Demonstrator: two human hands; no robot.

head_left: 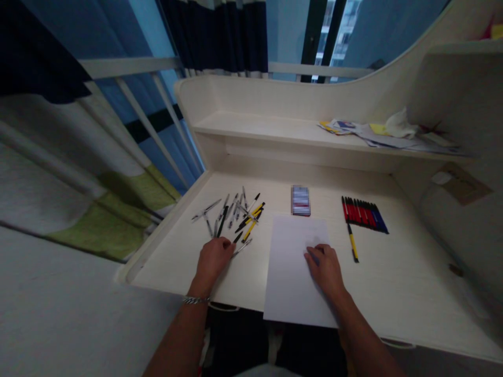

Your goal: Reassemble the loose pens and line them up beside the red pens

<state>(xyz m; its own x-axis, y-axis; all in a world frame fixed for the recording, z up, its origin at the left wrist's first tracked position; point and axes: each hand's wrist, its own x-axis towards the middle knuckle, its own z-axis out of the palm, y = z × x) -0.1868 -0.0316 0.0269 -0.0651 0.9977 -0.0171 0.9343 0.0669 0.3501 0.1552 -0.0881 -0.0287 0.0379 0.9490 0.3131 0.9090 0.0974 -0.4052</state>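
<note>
The loose pens (222, 221) lie crossed over one another left of centre on the worktop (168, 267); more sit side by side in a row (363, 213) at centre right, a yellow pen (352, 243) just below them. They look light and stiff, with smooth barrels likely to roll or slip, so mid-barrel between thumb and fingertips seems the best hold. The left hand (214, 257) is at the lower edge of the loose pens, fingers bunched narrow; whether it grips one I cannot tell. The right hand (325, 266) rests half-curled on the paper (293, 262), lower centre; its grip is unclear.
</note>
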